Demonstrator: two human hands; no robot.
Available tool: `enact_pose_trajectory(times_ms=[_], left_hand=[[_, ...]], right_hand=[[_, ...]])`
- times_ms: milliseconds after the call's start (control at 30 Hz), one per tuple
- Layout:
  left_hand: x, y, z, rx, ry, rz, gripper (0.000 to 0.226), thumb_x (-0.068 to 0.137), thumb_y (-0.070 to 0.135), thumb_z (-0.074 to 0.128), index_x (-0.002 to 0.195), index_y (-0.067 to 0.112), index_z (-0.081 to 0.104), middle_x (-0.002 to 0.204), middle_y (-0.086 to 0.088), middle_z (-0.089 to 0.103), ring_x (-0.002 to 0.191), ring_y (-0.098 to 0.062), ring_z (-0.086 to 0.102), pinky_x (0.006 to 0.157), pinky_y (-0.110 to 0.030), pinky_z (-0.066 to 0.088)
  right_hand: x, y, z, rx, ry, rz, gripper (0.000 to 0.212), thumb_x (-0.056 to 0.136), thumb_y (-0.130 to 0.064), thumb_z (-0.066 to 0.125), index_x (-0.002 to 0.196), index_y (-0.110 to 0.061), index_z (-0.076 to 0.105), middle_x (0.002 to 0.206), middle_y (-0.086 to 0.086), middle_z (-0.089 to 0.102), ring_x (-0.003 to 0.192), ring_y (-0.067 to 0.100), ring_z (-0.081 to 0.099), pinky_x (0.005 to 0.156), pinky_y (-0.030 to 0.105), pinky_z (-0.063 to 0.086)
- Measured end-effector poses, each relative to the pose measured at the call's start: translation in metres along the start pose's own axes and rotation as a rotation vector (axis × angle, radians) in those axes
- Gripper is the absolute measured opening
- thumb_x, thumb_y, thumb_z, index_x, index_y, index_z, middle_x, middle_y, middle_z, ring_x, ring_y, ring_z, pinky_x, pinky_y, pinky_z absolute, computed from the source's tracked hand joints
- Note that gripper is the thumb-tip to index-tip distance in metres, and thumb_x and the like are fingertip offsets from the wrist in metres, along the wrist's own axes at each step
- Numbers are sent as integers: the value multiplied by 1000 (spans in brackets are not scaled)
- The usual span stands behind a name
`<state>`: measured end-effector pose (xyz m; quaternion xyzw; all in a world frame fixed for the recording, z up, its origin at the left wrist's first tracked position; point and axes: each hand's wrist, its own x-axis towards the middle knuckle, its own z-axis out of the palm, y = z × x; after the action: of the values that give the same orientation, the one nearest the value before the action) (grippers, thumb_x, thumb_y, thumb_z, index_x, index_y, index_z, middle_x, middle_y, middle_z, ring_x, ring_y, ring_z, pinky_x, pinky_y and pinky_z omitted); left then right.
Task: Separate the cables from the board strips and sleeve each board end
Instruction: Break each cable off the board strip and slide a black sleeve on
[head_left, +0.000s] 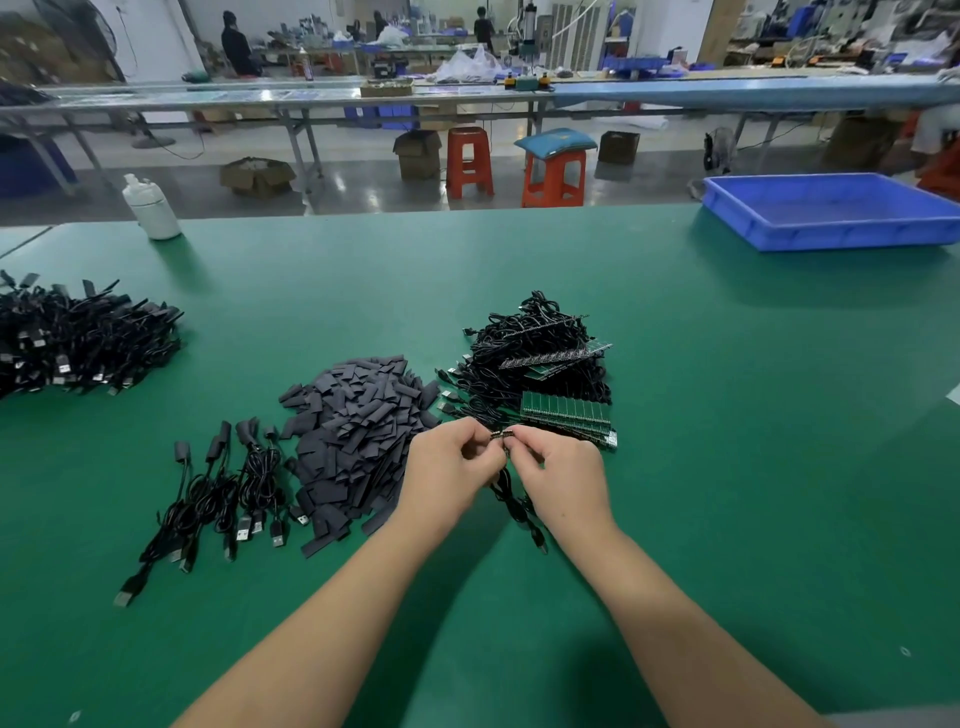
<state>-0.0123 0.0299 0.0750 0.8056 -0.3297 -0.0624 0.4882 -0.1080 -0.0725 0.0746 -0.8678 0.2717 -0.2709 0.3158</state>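
My left hand (451, 467) and my right hand (558, 470) meet above the green table, both pinching a small board end (501, 435) between their fingertips. Its black cable (517, 506) hangs down between my wrists to the mat. Just behind my hands lies a stack of green board strips (569, 415) with tangled black cables (535, 338) attached. A heap of flat dark grey sleeves (358, 431) lies to the left of my hands. Further left, several sleeved cables (228, 493) lie side by side.
A big pile of black cables (78, 338) lies at the far left. A white bottle (151, 208) stands at the back left edge, a blue tray (831, 210) at the back right. Beyond the table are red stools (470, 161), benches and people working.
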Motion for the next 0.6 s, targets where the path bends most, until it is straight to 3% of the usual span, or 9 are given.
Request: enact_pose_trajectory(times_ms=[200,367,500,600], left_hand=[[-3,0,3,15,6,13,16,80,21,69,65,17,64,59,2,65,61,-20,63,62,-36,54],[-1,-1,3,114,31,87,17,81,23,69,66,21,61,57,9,59,57,-6,52,53,-14,39],[6,-6,-5,16,40,31,18,89,28,65,70,27,64,56,6,63,54,-12,60,57,-31,53],[8,-14,-14,-80,90,-64,19,92,32,62,73,29,64,61,-1,66,59,-26,63,59,-44,57]], right_hand=[[-5,2,4,10,14,28,20,95,-26,63,108,-18,77,85,6,77,74,30,67,74,41,52],[-5,2,5,26,26,38,20,95,-24,63,108,-19,77,88,2,77,76,24,68,75,38,53],[4,9,-3,195,81,108,18,97,-19,59,107,-22,74,89,-11,75,79,0,67,75,15,49],[17,25,-14,431,106,245,20,101,-13,52,105,-23,69,83,-10,72,76,-2,69,77,19,54]])
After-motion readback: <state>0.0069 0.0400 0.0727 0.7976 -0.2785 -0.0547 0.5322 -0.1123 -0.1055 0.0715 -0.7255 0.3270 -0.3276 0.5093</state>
